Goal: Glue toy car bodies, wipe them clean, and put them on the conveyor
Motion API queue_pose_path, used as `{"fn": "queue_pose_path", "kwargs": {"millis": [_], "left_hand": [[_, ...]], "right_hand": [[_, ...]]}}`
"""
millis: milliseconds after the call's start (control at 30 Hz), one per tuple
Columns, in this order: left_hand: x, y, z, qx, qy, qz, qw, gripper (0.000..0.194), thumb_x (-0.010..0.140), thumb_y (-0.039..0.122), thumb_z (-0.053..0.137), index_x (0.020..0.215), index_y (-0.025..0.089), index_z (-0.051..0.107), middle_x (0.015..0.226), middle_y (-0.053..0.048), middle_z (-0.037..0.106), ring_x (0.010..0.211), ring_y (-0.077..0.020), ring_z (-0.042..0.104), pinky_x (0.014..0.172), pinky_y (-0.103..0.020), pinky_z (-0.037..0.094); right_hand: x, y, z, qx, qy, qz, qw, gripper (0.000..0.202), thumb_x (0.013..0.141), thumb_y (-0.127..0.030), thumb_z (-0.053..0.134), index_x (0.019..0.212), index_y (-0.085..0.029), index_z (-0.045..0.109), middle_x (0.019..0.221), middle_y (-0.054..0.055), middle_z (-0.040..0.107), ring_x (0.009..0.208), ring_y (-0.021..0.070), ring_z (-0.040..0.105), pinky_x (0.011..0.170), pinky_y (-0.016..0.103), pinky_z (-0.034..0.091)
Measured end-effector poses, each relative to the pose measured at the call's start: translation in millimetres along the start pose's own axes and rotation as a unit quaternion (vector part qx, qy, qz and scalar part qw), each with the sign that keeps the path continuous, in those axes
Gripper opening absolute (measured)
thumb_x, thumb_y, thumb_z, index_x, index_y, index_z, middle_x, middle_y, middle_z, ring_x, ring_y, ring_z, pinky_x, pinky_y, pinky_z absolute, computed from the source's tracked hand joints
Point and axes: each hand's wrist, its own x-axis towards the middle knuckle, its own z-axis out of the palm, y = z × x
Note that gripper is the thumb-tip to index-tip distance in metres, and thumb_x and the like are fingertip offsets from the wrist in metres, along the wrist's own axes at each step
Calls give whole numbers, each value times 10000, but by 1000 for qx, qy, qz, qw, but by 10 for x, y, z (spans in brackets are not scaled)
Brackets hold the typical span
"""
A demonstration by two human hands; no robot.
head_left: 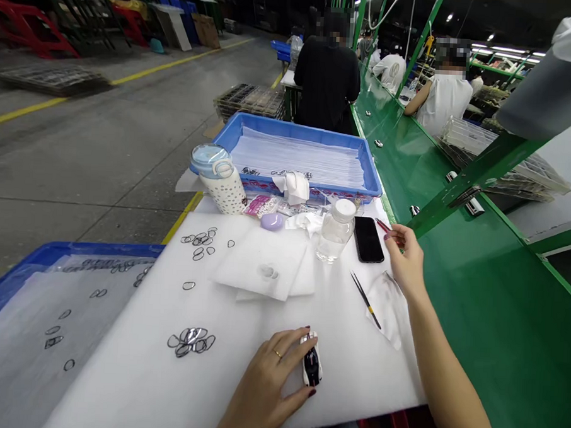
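Note:
My left hand (278,371) grips a small white-and-black toy car (312,361) at the front of the foam-covered table, fingers over its far end and thumb at its near end. At the table's right edge, my right hand (405,254) is closed on a slim red stick-like tool (383,225), whose exact kind I cannot make out. Beside that hand lies a black phone (369,240). Black tweezers with a yellow band (365,301) rest nearer me, next to a crumpled white cloth (389,313). Thin black rings (191,342) lie in loose heaps to the left.
A clear bottle (335,232), dotted cup (223,186) and foam sheets (264,267) stand or lie on the table. Blue trays flank it, one behind (298,131) and one left (42,252). A green conveyor (471,298) carries toy cars on the right. Co-workers sit farther along.

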Motion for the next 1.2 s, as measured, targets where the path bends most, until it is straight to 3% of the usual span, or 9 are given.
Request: {"fn": "queue_pose_path", "kwargs": {"millis": [133,233,367,433,567,800,967,1100,1200], "left_hand": [[17,-2,-28,43,30,51,997,702,722,172,767,1375,228,516,1318,-85,630,1128,-272,620,889,-371,585],[-50,-11,-30,69,40,73,994,599,801,258,718,1367,198,531,1304,-103,637,1119,-263,627,885,-345,577],[-197,-11,-18,84,56,63,993,511,875,273,626,1370,188,533,1324,-111,620,1150,-245,615,915,-323,551],[-228,-6,-14,79,58,53,994,516,867,250,621,1372,193,528,1329,-109,613,1158,-244,609,924,-329,546],[-179,-12,-29,46,48,30,997,559,811,208,667,1354,227,535,1301,-93,626,1121,-250,619,893,-355,564],[-139,11,-56,0,32,8,999,617,765,171,716,1352,256,546,1302,-92,624,1128,-279,618,905,-430,574],[-202,42,-44,-6,64,25,998,605,711,135,750,1284,251,594,1297,-93,635,1101,-293,626,891,-463,584],[-280,74,-44,-28,95,32,995,587,646,124,739,1215,232,638,1245,-83,671,1037,-289,645,858,-457,596],[-292,109,-66,-80,123,28,989,486,667,169,725,1149,216,679,1175,-83,701,1003,-275,666,853,-440,599]], "right_hand": [[-483,-542,420,15,-206,-188,960,412,877,-319,596,1257,-169,550,1167,128,679,1029,228,649,926,392,508],[-622,-834,766,-38,-326,-217,919,565,857,-312,670,1367,-150,490,1345,158,609,1206,272,592,974,402,484],[-633,-948,1009,-165,-392,-217,878,273,982,-280,503,1194,-156,622,1105,107,720,1048,246,655,851,342,475],[-636,-956,1031,-199,-386,-209,876,269,1005,-239,418,1125,-157,645,980,95,735,949,240,672,781,327,456],[-683,-1036,1044,-220,-378,-207,875,389,953,-342,524,1297,-161,551,998,114,730,915,284,674,677,328,433],[-706,-1242,1076,-239,-378,-185,875,267,1005,-348,425,1025,-186,637,851,97,720,782,260,670,668,326,430],[-887,-1130,737,88,-295,-166,937,229,990,-354,462,950,-199,625,921,43,692,868,190,636,784,313,468],[-1395,-785,531,317,-193,-116,921,171,952,-323,554,1067,-235,645,889,25,617,830,165,582,759,307,460],[-1719,-596,435,384,-89,-82,915,209,881,-441,647,884,-232,654,707,-7,473,662,154,458,614,296,373]]}}
